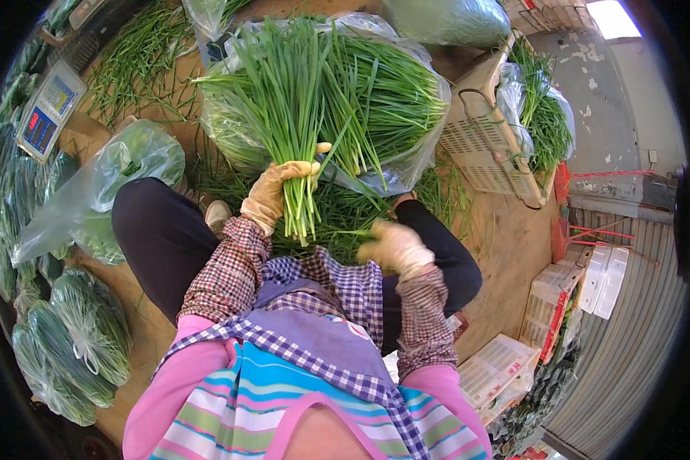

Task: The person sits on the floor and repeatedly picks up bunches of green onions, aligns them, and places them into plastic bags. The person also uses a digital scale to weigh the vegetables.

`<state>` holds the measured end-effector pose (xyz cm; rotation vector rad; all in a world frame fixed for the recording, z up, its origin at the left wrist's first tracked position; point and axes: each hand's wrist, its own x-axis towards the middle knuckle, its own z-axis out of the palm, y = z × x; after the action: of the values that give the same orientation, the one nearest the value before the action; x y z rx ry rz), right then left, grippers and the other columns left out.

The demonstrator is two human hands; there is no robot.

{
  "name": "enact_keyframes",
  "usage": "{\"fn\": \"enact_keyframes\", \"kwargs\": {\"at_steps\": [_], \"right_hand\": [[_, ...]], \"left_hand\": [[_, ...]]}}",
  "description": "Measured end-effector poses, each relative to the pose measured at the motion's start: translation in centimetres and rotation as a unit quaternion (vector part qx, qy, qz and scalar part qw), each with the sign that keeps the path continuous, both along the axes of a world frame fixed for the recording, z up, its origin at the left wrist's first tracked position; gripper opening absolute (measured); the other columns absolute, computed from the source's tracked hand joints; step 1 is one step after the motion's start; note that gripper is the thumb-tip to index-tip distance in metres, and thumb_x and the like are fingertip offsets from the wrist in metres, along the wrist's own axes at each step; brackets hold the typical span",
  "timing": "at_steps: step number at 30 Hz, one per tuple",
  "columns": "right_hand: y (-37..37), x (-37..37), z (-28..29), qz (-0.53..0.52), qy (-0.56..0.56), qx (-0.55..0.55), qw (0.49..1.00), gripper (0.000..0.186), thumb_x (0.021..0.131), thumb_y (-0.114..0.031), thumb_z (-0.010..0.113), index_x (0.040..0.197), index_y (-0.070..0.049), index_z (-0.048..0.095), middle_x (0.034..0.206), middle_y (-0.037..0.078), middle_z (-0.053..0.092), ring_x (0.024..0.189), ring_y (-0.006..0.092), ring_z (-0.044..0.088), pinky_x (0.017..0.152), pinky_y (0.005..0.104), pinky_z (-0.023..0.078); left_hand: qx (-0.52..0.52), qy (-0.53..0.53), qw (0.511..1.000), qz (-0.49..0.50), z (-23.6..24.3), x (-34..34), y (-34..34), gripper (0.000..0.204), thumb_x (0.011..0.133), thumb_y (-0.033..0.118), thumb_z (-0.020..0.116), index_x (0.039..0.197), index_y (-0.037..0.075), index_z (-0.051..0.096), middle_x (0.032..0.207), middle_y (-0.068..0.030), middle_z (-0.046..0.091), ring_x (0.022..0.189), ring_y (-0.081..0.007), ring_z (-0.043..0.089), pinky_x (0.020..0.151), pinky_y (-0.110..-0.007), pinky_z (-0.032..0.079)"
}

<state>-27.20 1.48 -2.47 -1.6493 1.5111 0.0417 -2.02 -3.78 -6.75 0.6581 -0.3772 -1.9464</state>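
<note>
The left hand, gloved, is clenching a bunch of chives, holding it upright over a big open bag of more greens on the floor. The right hand is hovering blurred just below; whether it is gripping anything, I cannot tell. A scale is sitting at left.

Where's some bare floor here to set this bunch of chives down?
Bare floor lies on the right, between the right knee and the pale crate. Ahead, the open bag of chives and loose stalks crowd it; bagged greens fill the left.
</note>
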Motion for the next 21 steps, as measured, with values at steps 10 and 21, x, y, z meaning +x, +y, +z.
{"fn": "enact_keyframes", "kwargs": {"at_steps": [10, 21], "right_hand": [[-12.2, 1.9, -5.5, -0.225, 0.044, -0.138, 0.964, 0.018, 0.084, -0.019, 0.058, 0.092, -0.004, 0.064, 0.085, 0.008, 0.065, 0.077, 0.0178, 0.059, 0.068, 0.0287, 0.046], [-13.2, 5.9, -0.4, -0.198, 0.038, 0.026, 0.979, 0.055, 0.070, -0.035, 0.073, 0.107, 0.002, 0.059, 0.105, 0.017, 0.062, 0.099, 0.0295, 0.057, 0.089, 0.0358, 0.042]], "left_hand": [[-0.026, 0.083, 0.995, 0.041, -4.1, -0.1, 0.6, 0.027, 0.076, 0.017, 0.062, 0.093, -0.004, 0.065, 0.106, -0.0113, 0.059, 0.076, -0.0243, 0.059, 0.075, -0.037, 0.049], [-0.099, 0.233, 0.964, 0.077, -2.2, 1.2, -0.6, 0.082, 0.073, 0.020, 0.067, 0.138, -0.003, 0.023, 0.078, 0.0009, 0.043, 0.070, -0.0125, 0.042, 0.078, -0.035, 0.039]]}}
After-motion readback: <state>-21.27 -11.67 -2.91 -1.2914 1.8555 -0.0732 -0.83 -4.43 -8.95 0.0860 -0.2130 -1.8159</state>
